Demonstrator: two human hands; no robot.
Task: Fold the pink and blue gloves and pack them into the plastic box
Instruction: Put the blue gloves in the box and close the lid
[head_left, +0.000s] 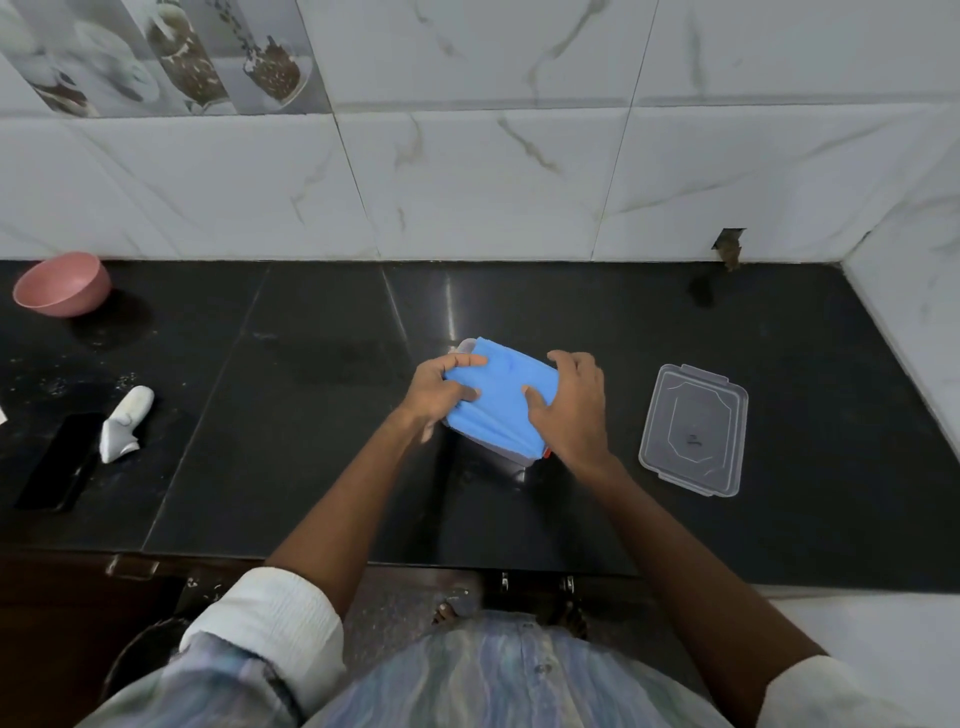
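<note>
Fingers (457, 366) of the left hand (434, 389) curl over the 9 o'clock edge of the blue glove (498, 395), thumb lying on top of the cloth, so they are clamped on it; fingers (569, 358) of the right hand (574, 410) are spread and wrapped round the 3 o'clock edge of the same glove, thumb pressed flat on its top; the glove is folded into a thick pad and sits on top of the plastic box (519, 457), covering almost all of it; only a clear corner of the box shows at 11 o'clock of the glove and a strip of clear wall at 5 o'clock; a small orange-red bit (546, 454) peeks out at that lower corner, too small to tell what it is; the box stands near the middle of the black worktop (311, 441); the clear lid (693, 431) lies flat at 3 o'clock of the box, apart from it; well away at 9 o'clock lie a white crumpled thing (127, 423) and, just beside it, a black phone (60, 462); a pink bowl (62, 283) stands at 10 o'clock, near the tiled wall (493, 182).
</note>
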